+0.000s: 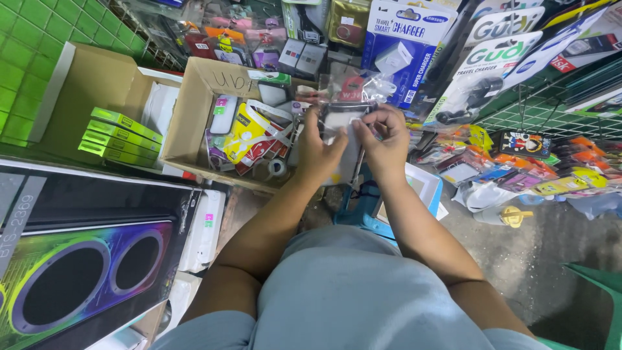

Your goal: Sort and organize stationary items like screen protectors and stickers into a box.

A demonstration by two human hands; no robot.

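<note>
Your left hand and right hand both pinched shut on a small clear plastic packet at frame centre, just above an open cardboard box crammed with packaged accessories, second box upper left holding green packs.

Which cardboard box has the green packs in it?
The open cardboard box on the far left, by the green wall, holds the stacked green packs. The other cardboard box, nearer the hands, holds mixed colourful packets.
</note>
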